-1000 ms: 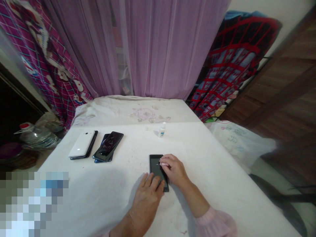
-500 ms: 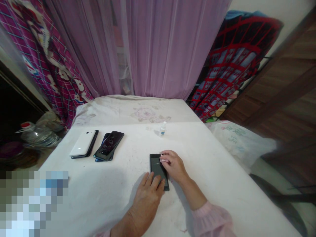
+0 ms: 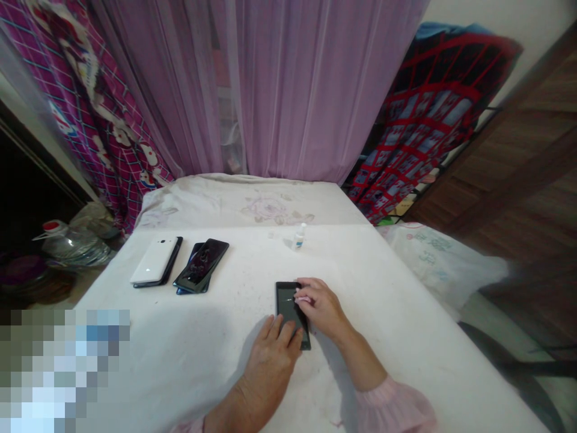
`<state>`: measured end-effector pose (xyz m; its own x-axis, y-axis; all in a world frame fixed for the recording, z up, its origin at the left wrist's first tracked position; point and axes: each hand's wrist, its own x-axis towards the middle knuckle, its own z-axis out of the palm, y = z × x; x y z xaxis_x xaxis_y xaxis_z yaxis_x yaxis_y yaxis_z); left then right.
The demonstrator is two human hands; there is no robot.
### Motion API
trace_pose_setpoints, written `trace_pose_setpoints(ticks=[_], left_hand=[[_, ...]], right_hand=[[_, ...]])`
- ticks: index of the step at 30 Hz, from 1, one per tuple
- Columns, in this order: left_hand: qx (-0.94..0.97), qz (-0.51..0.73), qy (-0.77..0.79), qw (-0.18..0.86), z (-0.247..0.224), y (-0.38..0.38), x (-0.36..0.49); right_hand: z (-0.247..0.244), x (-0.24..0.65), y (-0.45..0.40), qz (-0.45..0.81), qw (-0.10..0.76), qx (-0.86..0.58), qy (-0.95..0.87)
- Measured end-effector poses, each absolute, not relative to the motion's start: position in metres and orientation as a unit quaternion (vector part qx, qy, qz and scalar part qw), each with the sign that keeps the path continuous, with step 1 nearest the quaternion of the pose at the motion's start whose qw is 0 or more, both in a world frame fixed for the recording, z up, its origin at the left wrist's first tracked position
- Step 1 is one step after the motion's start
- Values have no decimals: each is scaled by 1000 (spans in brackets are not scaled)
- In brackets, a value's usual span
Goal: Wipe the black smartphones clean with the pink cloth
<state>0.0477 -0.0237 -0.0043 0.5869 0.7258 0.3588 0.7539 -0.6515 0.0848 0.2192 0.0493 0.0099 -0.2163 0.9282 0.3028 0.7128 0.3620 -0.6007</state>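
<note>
A dark phone (image 3: pixel 286 300) lies screen up on the white tablecloth, in front of me. The fingers of my left hand (image 3: pixel 274 355) rest spread across its lower part. My right hand (image 3: pixel 322 307) is pinched round a small pinkish-white cloth (image 3: pixel 303 297), which touches the upper right part of the screen. Beyond the phone stands a small white bottle (image 3: pixel 299 238) with a white cap. Two stacked dark phones (image 3: pixel 201 266) lie to the left, and farther left a white phone (image 3: pixel 154 261) rests on a black one.
The white tablecloth (image 3: pixel 243 258) covers the table, with a small pale piece (image 3: pixel 270 235) near the bottle. Purple curtains (image 3: pixel 306 90) hang behind. A large clear bottle (image 3: pixel 72 243) is off the left edge, a white plastic bag (image 3: pixel 442 258) off the right.
The view has shifted slightly. My right hand, with the cloth, has moved a little down on the screen; my left hand stays on the phone.
</note>
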Motion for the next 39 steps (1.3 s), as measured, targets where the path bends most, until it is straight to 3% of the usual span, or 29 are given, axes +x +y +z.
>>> trace_pose_setpoints(ticks=[13,22,33,39], left_hand=[[-859,-106,-494,-85,22,-1,15],[-836,-171,-508,-118,3,8,32],[-828,-206,-503,-137,-4,8,29],[-799,-257,-524,-142,-10,7,30]], right_hand=[[3,248,28,159,325,-644,-674],[7,240,12,166,315,-637,-683],[6,222,64,169,340,-640,-668],[4,235,39,176,331,-629,-681]])
